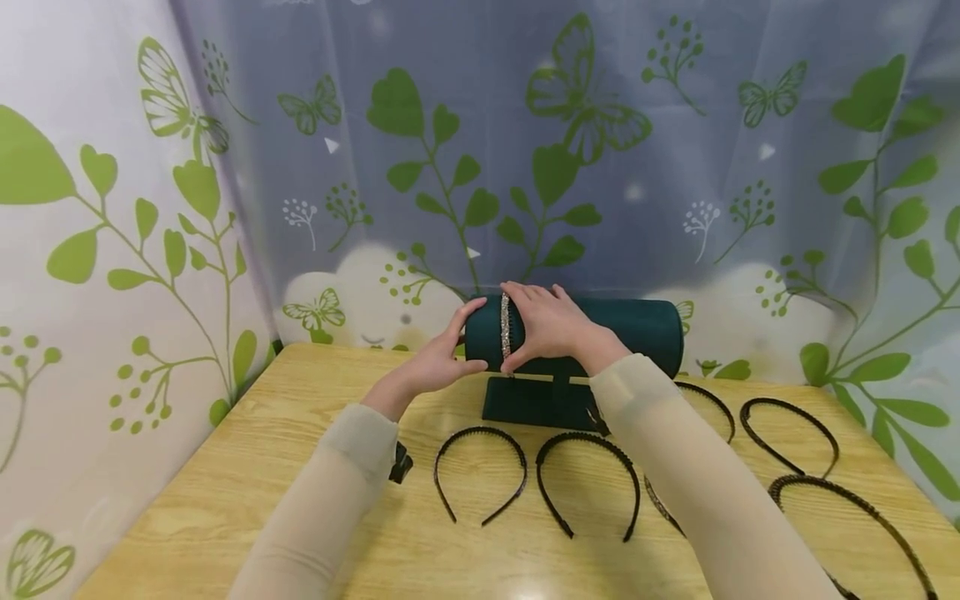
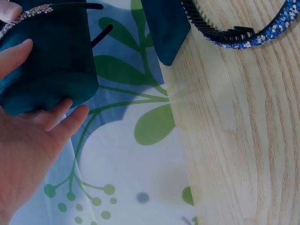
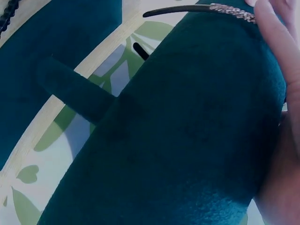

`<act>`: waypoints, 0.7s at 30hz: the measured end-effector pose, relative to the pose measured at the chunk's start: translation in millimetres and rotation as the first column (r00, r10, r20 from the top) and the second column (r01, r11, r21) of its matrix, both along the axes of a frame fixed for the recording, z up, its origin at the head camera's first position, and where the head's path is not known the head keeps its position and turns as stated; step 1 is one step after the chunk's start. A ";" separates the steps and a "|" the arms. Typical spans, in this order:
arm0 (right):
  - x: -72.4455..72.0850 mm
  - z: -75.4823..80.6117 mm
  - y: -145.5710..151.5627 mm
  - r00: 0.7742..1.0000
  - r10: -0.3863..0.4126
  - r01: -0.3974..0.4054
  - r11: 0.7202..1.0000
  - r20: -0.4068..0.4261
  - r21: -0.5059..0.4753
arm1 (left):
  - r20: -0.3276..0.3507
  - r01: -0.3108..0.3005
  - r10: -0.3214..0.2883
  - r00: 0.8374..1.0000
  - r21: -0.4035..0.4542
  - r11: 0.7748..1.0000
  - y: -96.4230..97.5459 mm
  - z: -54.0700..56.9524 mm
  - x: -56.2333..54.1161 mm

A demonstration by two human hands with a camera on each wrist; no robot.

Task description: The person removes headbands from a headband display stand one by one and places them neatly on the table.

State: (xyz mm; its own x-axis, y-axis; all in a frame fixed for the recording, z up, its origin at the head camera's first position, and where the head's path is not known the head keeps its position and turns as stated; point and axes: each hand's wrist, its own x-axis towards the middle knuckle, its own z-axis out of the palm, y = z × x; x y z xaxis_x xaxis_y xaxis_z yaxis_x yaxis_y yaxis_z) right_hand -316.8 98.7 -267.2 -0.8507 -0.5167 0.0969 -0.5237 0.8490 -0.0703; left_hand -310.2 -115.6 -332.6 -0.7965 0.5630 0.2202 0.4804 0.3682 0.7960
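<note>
A dark green velvet headband stand (image 1: 637, 327), a horizontal roll on a post and flat base, stands at the back of the table. A headband with sparkling stones (image 1: 506, 327) goes round the roll near its left end. My right hand (image 1: 553, 327) grips this headband over the roll, thumb in front and fingers on top. With thumb and fingers spread, my left hand (image 1: 429, 364) holds the roll's left end. In the right wrist view the headband's dark tips (image 3: 176, 10) stick out past the roll.
On the wooden table (image 1: 300, 467), two dark headbands lie in front of the stand: one (image 1: 481, 432) at left, another (image 1: 587, 437) beside it. Several more, including a beaded one (image 1: 862, 504), lie to the right, partly behind my right sleeve. A leaf-patterned curtain (image 1: 480, 50) hangs close behind.
</note>
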 end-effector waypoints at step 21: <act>6.1 1.0 33.5 0.999 -0.052 0.052 0.996 0.008 -0.070 | -0.004 0.012 -0.012 1.000 0.013 1.000 0.5 -0.8 -0.7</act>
State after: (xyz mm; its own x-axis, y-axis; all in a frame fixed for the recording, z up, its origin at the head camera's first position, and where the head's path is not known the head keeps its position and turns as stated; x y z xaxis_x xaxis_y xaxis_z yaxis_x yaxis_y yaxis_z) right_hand -310.7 132.1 -266.2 -0.8768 -0.4641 0.1261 -0.4785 0.8679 -0.1332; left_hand -310.9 -115.1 -333.5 -0.7892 0.5694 0.2301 0.4874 0.3526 0.7988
